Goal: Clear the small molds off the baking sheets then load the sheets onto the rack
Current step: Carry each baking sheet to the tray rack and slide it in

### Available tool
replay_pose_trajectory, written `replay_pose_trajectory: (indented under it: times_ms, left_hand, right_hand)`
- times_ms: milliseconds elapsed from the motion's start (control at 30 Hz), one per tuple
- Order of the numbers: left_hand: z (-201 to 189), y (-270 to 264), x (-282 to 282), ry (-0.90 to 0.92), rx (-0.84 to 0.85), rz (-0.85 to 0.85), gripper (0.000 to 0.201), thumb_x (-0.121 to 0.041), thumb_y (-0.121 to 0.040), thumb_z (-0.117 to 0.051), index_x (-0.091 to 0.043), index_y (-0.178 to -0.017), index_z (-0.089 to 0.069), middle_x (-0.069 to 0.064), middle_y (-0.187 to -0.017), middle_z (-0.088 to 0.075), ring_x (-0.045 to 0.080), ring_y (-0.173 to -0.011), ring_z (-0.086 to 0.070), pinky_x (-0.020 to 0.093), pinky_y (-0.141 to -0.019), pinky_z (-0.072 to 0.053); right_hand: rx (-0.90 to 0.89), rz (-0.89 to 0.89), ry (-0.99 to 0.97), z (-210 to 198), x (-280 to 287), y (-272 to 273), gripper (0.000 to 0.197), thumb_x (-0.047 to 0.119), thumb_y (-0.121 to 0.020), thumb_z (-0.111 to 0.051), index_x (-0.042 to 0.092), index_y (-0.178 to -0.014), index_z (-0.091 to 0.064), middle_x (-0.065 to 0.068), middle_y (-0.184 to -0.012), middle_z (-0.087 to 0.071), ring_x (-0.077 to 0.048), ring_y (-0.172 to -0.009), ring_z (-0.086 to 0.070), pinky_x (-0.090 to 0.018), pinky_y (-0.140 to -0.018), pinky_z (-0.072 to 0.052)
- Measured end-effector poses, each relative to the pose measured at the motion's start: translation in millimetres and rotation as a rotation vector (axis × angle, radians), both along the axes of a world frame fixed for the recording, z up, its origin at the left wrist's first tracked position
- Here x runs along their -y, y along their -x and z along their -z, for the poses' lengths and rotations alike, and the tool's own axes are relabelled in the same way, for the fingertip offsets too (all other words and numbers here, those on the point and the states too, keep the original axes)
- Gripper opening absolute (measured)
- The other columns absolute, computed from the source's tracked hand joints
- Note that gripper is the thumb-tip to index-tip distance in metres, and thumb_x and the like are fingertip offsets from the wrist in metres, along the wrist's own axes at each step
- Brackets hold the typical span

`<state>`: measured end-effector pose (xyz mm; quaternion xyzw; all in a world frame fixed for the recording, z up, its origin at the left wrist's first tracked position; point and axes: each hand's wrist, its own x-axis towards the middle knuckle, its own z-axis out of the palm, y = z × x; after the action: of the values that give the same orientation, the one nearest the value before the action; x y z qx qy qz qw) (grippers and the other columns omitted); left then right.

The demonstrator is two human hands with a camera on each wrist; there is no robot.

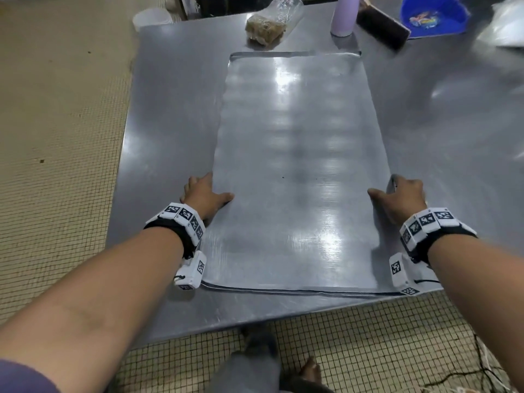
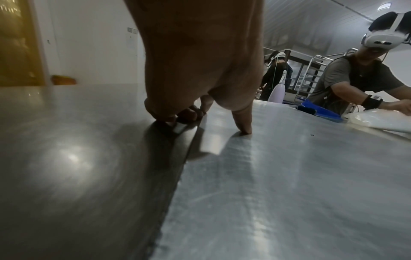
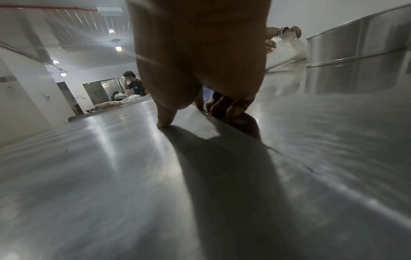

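Metal baking sheet (image 1: 297, 171) pinched at both long edges. Left hand (image 1: 202, 194) at the left edge: thumb flat on top of the sheet, fingers (image 2: 184, 115) curled down over the rim, seen in the left wrist view tucked at the edge where sheet meets table. Right hand (image 1: 402, 198) mirrored at the right edge: thumb on top, fingers (image 3: 231, 109) hooked round the rim. Whether the sheet is lifted clear of the table, cannot tell. Lying lengthwise on the steel table (image 1: 167, 137), near end close to the table's front edge, far end toward the clutter at the back. Surface of the sheet bare and shiny.

Behind the far end: clear bag (image 1: 269, 26) with a brownish lump, lilac bottle (image 1: 344, 15) standing upright, dark brush (image 1: 382, 28) lying just right of it, blue dustpan (image 1: 433, 17) further right. Across the table in the left wrist view, another person (image 2: 355, 79) in a headset handling a white bag. Tiled floor (image 1: 56, 137) left of and below the table.
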<state>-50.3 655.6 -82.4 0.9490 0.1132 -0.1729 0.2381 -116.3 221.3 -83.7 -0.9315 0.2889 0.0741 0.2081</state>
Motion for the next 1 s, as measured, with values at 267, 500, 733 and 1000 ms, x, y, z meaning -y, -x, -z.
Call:
replay_pose_trajectory:
  times_ms: [267, 500, 733, 1000]
  left_hand:
    - [2, 66, 3, -0.005, -0.009, -0.06, 0.078, -0.056, -0.078, -0.076, -0.028, -0.146, -0.049, 0.017, -0.143, -0.042, 0.041, -0.134, -0.043, 0.051, -0.111, -0.041]
    - [-8, 132, 8, 0.048, -0.02, -0.134, 0.072, -0.055, -0.073, -0.077, -0.027, -0.136, -0.058, 0.017, -0.138, -0.047, 0.042, -0.13, -0.047, 0.048, -0.11, -0.044]
    - [14, 179, 2, 0.071, 0.0, -0.218, 0.087, -0.073, -0.048, -0.066, -0.038, -0.127, -0.06, 0.009, -0.128, -0.062, 0.038, -0.121, -0.057, 0.048, -0.105, -0.049]
    - [-18, 225, 16, -0.008, -0.068, -0.202, 0.085, -0.055, -0.075, -0.08, -0.03, -0.147, -0.043, 0.017, -0.145, -0.041, 0.043, -0.135, -0.042, 0.053, -0.113, -0.04]
  right_hand:
    - [-0.017, -0.071, -0.021, -8, 2, 59, 0.06, 0.055, -0.085, -0.067, 0.011, -0.123, -0.054, -0.024, -0.136, -0.042, -0.045, -0.122, -0.046, -0.051, -0.102, -0.042]
    - [-0.018, -0.069, 0.021, -12, -4, 120, 0.053, 0.056, -0.085, -0.063, 0.012, -0.113, -0.054, -0.022, -0.119, -0.05, -0.042, -0.106, -0.052, -0.048, -0.088, -0.047]
    - [0.003, -0.002, -0.004, -14, -9, 162, 0.052, 0.056, -0.083, -0.062, 0.014, -0.112, -0.054, -0.02, -0.116, -0.05, -0.041, -0.103, -0.052, -0.05, -0.087, -0.05]
    - [0.002, 0.134, -0.132, -13, -4, 211, 0.074, 0.062, -0.077, -0.069, 0.019, -0.13, -0.042, -0.02, -0.127, -0.049, -0.044, -0.107, -0.058, -0.049, -0.087, -0.052]
